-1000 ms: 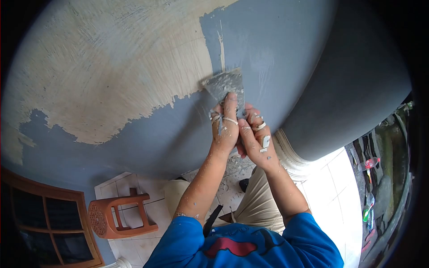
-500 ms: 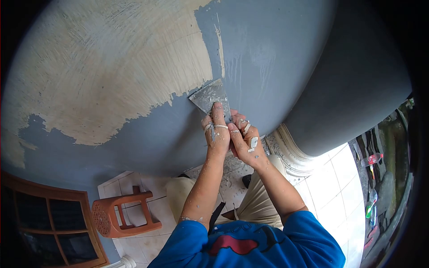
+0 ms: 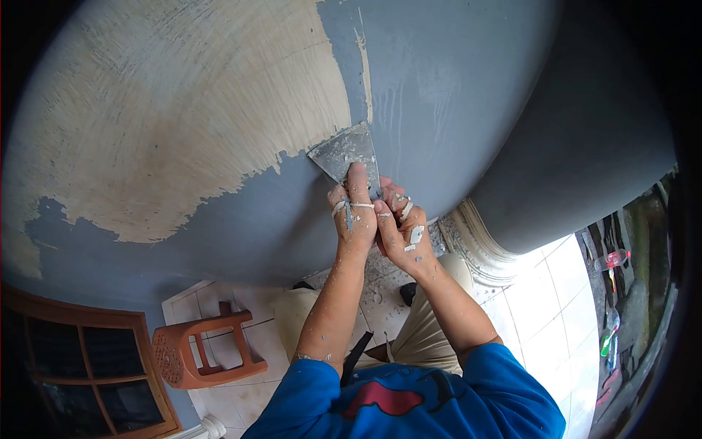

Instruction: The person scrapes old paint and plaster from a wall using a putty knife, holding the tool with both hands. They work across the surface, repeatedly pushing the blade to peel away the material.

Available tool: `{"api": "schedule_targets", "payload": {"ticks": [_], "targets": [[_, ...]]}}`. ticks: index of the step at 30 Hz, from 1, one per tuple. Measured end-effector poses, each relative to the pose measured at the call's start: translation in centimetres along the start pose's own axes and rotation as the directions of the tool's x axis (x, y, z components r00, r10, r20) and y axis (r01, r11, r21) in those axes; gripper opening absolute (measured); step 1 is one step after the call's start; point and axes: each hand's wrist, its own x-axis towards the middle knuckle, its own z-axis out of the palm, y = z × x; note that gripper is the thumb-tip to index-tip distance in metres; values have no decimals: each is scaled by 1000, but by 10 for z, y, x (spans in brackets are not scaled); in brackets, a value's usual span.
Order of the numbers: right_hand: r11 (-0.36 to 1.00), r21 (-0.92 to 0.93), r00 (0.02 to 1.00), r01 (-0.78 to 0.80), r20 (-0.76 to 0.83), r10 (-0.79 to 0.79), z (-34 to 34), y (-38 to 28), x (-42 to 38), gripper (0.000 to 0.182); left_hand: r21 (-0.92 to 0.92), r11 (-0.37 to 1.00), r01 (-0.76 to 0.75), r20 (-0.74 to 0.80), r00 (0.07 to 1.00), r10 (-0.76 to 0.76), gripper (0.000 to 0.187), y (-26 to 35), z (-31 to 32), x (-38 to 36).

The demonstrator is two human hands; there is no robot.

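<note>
Against the wall lies the flat metal blade of a paint scraper [image 3: 344, 152], its wide edge along the border between grey paint and bare beige surface. My left hand [image 3: 355, 216] is closed on the scraper, with one finger stretched along the blade. Beside it, my right hand [image 3: 402, 233] is closed around the handle end, which the hands mostly hide. Paint flakes stick to both hands and forearms. Grey paint [image 3: 439, 110] covers the wall's right and lower parts. The scraped beige patch [image 3: 183, 117] spreads over the upper left.
A brown plastic stool [image 3: 179, 355] lies on its side on the tiled floor at lower left, near a wooden-framed window [image 3: 88, 366]. To the right rises a dark grey column [image 3: 578, 146] with a moulded cream base [image 3: 486, 252]. Bottles [image 3: 613, 259] lie beyond the tiles.
The scraper blade has shifted slightly upward along the paint border, its right corner higher. Both hands keep their hold, and the view has moved a little.
</note>
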Motion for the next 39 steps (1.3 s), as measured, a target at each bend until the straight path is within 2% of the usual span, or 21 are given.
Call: {"api": "schedule_targets", "payload": {"ticks": [3,6,10,12,13,15,16,17,19,20,22,25,28,33,37,39], "targets": [[999,-6,999,47,-3,-47,2,-14,11,17,7,995,-98,-22,995,98,49,10,8,4],[993,62,994,100,32,-103,5,-60,33,17,-21,961,-275,93,957,275,48,55,24,16],[992,52,987,116,108,-121,6,-71,26,20,-10,975,-224,53,973,224,48,75,29,-2],[998,44,972,-47,233,36,-4,-67,8,21,10,988,-154,50,987,153,48,52,17,-10],[991,108,974,-75,223,49,-7,-59,-1,23,20,992,-122,42,992,121,49,39,11,-11],[961,239,975,-138,206,89,-10,-28,-15,28,139,983,-119,136,986,100,51,17,1,-11],[936,329,975,-125,215,55,-12,-18,-17,38,173,980,-94,177,982,63,52,13,3,-12],[928,341,980,-147,175,90,-16,-14,-22,39,225,969,-99,218,975,49,52,13,7,-12],[914,368,984,-172,98,145,-19,-24,-24,42,125,990,-72,289,957,33,52,3,14,-5],[920,369,991,-134,53,123,-21,-21,-22,42,110,993,-52,305,952,16,52,2,16,-3],[921,364,990,-141,35,138,-24,-20,-18,42,87,996,-10,342,940,-21,53,3,21,1],[927,350,988,-137,-16,152,-26,-13,-14,42,106,992,69,290,952,-98,50,6,26,2],[938,339,990,-79,-84,113,-24,-8,-11,37,131,991,10,280,959,-47,49,-1,27,5],[916,361,981,-176,-16,195,-32,-1,-9,20,201,979,-29,250,968,-23,55,-3,29,10],[926,364,990,-100,-56,129,-30,3,-4,17,221,975,-38,243,970,-17,55,-5,29,15],[944,328,995,-47,-73,75,-28,0,5,16,217,972,-86,228,973,35,55,0,33,19]]}}
